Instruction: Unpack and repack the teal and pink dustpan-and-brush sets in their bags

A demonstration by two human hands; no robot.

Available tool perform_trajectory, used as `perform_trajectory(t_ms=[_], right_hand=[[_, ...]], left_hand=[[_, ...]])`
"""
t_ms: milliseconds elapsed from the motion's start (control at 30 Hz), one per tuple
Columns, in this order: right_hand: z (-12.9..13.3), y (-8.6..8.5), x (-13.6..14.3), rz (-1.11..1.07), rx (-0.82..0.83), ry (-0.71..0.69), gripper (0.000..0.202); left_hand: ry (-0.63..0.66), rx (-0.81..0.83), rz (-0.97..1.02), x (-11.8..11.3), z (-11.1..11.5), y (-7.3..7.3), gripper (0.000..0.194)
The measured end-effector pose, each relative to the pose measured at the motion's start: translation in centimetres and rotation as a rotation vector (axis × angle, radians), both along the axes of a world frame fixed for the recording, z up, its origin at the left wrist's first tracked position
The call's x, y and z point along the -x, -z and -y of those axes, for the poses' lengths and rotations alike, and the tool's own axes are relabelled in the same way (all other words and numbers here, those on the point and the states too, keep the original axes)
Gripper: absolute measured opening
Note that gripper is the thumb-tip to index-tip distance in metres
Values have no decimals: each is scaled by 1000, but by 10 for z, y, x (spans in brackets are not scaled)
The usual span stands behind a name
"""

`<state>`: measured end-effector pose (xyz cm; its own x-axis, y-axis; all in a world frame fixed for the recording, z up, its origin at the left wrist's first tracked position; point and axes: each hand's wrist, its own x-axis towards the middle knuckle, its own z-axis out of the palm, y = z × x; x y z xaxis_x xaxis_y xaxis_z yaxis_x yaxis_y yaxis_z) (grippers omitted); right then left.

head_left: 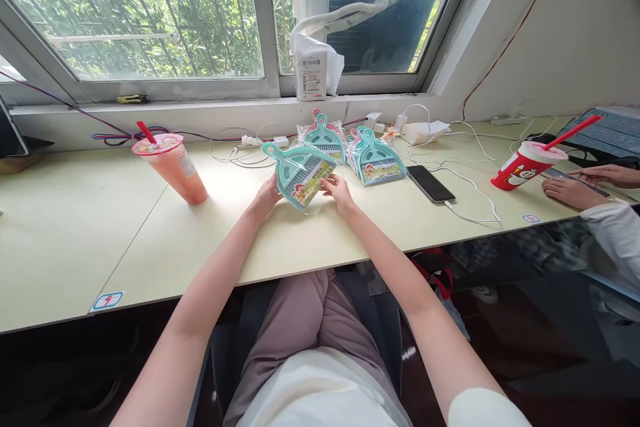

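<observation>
A teal mini dustpan and brush set (306, 177), with a printed label, is tilted above the table between both my hands. My left hand (267, 197) grips its lower left edge, the fingers partly hidden behind it. At its right edge, my right hand (339, 191) holds the label side with bent fingers. Just behind lies a similar set (325, 140) in clear wrapping, with a pink one showing at its back. Another wrapped teal set (379, 163) rests to the right, also with pink behind it.
Left stands a pink drink cup (175, 167) with a red straw; at right, a red cup (525, 167). A phone (430, 184) lies on a white cable. Adapters and wires run along the wall below a box (311, 77). Another person's hands (575, 190) rest at far right.
</observation>
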<state>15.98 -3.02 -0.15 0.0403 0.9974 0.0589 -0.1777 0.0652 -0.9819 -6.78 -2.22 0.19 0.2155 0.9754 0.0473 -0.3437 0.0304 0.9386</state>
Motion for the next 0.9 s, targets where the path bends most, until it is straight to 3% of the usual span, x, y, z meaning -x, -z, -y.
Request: perform_trajectory(t_ms=[133,333,467,600,700,900], right_hand=[[2,-4,-1,9,33,16,32],[6,-10,-1,57,-20,-36,37],[7,-11,-3,82,-10,-48,36],[5,-9,-6,44,19,28,27],[3,-8,-10,-47,35,109,21],[0,-4,-15,-119,50,188,13]], left_hand=[[-210,88,36,3,-9,2,29],[-461,136,183,10,-13,-2,22],[-671,106,305,29,-20,-4,29],[-837,160,314,53,-22,-7,29],[-764,239,251,59,-21,-10,30],[-466,359,113,44,-20,-9,31]])
